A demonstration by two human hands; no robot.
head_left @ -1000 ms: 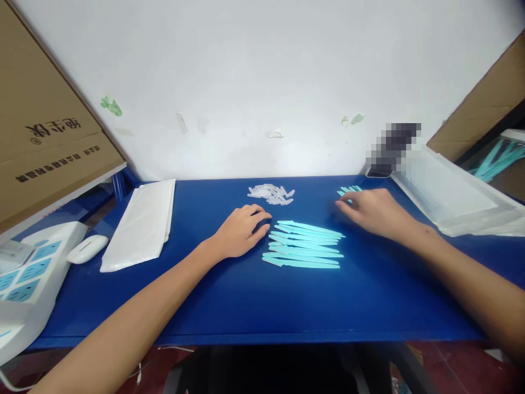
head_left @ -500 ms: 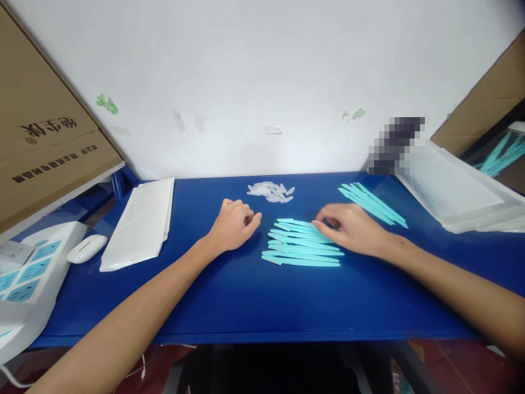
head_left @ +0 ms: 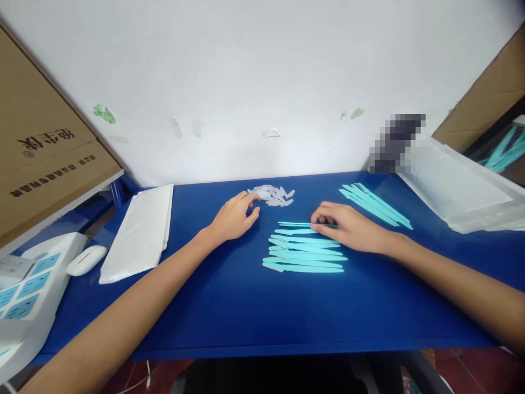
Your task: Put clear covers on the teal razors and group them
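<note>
Turquoise stick (head_left: pixel 294 224), at the centre of the frame, is pinched by the right hand (head_left: pixel 348 225). The left hand (head_left: pixel 233 218) has fingertips at the whitish pieces (head_left: pixel 275 196), upper centre; its grip I cannot tell. Lowering carelessly, the right hand might disarrange the stick row (head_left: pixel 311 255).

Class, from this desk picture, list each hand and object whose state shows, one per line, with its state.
Right hand: pinching one slim turquoise plastic stick.
Small translucent white plastic pieces: loosely heaped.
Left hand: thumb and forefinger apart, at that heap's edge; contact unclear.
Turquoise knife-shaped plastic sticks nearer the person: laid in a row, some overlapping.
Turquoise plastic bunch at right: lying slanted.
White rectangular plastic sheeting: lying flat, in layers.
</note>
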